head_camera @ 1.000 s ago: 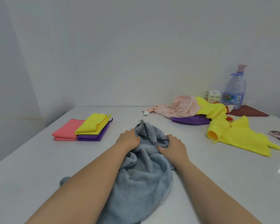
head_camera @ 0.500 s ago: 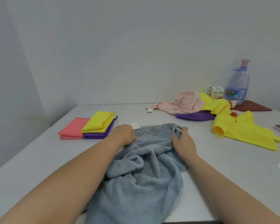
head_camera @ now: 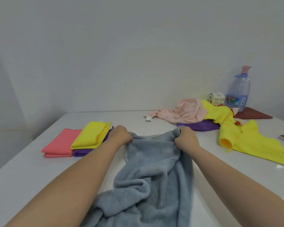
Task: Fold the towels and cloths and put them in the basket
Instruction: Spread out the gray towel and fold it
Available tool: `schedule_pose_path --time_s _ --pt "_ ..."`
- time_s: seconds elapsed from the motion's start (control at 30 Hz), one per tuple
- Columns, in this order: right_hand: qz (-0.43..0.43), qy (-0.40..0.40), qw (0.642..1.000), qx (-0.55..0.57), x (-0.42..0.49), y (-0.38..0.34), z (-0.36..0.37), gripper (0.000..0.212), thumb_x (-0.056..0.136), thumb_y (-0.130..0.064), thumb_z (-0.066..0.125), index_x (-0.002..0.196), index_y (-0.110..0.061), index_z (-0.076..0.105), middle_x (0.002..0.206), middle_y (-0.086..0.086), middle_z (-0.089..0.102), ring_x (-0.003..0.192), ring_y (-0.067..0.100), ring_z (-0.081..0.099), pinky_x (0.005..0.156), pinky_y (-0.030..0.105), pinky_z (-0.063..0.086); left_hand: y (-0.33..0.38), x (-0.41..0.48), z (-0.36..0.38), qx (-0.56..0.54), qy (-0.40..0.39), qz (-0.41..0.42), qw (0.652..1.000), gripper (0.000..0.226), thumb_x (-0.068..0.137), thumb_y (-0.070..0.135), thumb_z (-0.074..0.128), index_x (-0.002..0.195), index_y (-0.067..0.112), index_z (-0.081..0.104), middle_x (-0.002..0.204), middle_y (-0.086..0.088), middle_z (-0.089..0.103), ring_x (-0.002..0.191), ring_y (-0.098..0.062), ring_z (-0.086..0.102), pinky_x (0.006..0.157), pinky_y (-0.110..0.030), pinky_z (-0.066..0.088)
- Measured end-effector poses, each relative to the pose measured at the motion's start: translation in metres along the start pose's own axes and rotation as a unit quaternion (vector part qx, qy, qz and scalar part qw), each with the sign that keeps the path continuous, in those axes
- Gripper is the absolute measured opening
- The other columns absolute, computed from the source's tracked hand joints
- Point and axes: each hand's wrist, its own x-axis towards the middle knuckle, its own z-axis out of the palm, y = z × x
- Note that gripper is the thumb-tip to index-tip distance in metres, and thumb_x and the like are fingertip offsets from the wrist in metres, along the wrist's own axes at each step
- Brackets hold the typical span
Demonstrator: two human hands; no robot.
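Head view: both hands' grip bunches plush grey towel (head_camera: 151,174), rumpled.

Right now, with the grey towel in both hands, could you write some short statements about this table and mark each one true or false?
1. The left hand and the right hand both grip the far edge of the grey towel. True.
2. The folded yellow cloth lies under the folded purple cloth. False: the yellow one lies on top of the purple one.
3. A basket is in view. False: none shows in this view.
4. The water bottle stands upright at the far right. True.
5. The grey towel is neatly folded. False: it lies crumpled, with loose folds.
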Motion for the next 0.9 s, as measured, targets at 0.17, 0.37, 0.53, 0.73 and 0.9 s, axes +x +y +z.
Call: schedule_pose_path --time_s 0.17,0.37,0.53,0.73,0.9 --pt "-0.042 0.038 0.998 0.027 0.052 -0.033 -0.020 0.030 0.076 0.007 0.051 0.062 -0.015 0.034 0.067 -0.001 0.040 0.078 0.023 0.046 0.064 0.028 0.031 0.014 0.043 -0.034 -0.210 0.066 -0.007 0.976 0.016 0.079 0.004 0.067 0.070 0.012 0.057 0.064 -0.010 0.062 0.049 -0.018 0.063 0.053 -0.026 0.051" --pt "-0.058 0.142 0.976 0.155 0.140 -0.076 -0.034 0.033 0.081 -0.005 0.062 0.112 -0.002 0.053 0.115 0.015 0.059 0.107 0.030 0.055 0.078 0.027 0.038 0.038 0.109 -0.065 -0.433 0.190 0.012 0.881 0.013 0.077 0.010 0.068 0.083 0.013 0.057 0.083 -0.007 0.067 0.076 -0.026 0.070 0.081 -0.041 0.057" --pt "0.034 0.022 0.997 0.059 0.151 -0.063 0.018 0.087 0.091 -0.029 0.059 0.150 -0.003 0.001 0.156 0.021 0.006 0.140 0.037 0.025 0.110 0.037 0.027 0.029 0.116 -0.029 -0.362 0.041 0.014 0.931 0.115 0.064 0.028 0.072 0.150 0.029 -0.006 0.153 -0.009 0.021 0.132 -0.031 0.039 0.105 -0.035 0.037" --pt "-0.105 -0.098 0.977 -0.160 0.067 -0.041 0.081 0.063 0.093 -0.037 0.046 0.144 -0.006 0.025 0.155 0.016 0.015 0.141 0.033 0.021 0.114 0.044 0.023 -0.015 0.069 0.034 0.057 -0.112 0.140 0.982 0.066 0.091 0.026 0.052 0.147 0.008 0.022 0.151 -0.016 0.031 0.137 -0.027 0.034 0.111 -0.030 0.027" --pt "-0.174 -0.120 0.946 -0.245 -0.011 -0.034 0.061 0.043 0.093 -0.035 0.042 0.129 -0.013 0.043 0.147 0.011 0.031 0.134 0.028 0.030 0.107 0.041 0.027 -0.028 0.028 0.036 0.187 -0.070 0.185 0.962 0.052 0.093 0.044 0.044 0.134 0.013 0.040 0.142 -0.011 0.041 0.132 -0.029 0.034 0.108 -0.045 0.031"
